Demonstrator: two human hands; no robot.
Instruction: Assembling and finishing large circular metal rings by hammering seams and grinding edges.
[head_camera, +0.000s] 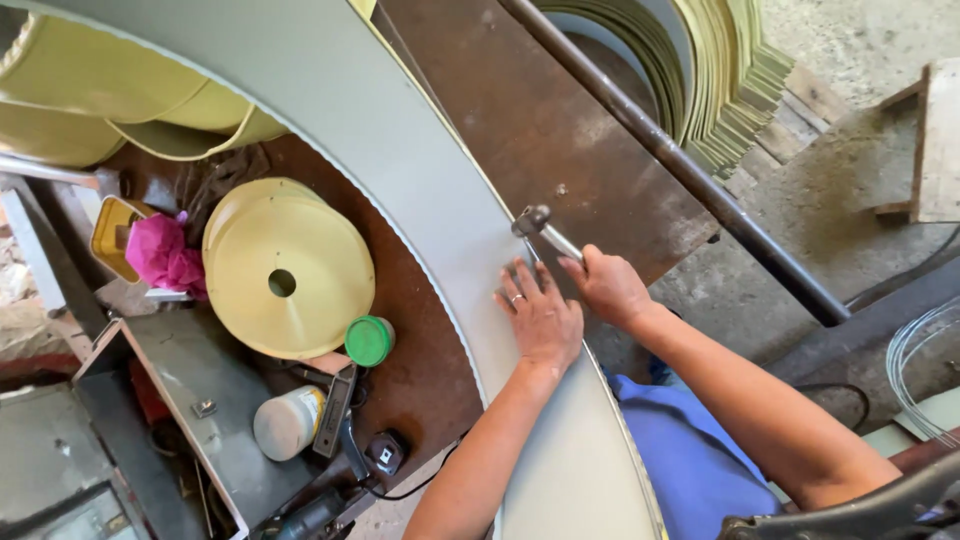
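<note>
On a rusty brown workbench (560, 130) in a workshop, a yellow disc (290, 270) with a hole and a green lid (369, 340) sit left, the left hand (540, 315) lies flat and open on a curved grey metal sheet (400, 130), and the right hand (610, 285) grips a hammer (545, 230) tight.

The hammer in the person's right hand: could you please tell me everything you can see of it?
The hammer has a small dark metal head and a shiny metal shaft. The right hand grips the shaft, hiding its lower end. The head rests on or just above the edge of the curved grey metal sheet, beside the left hand pressed flat there.
</note>
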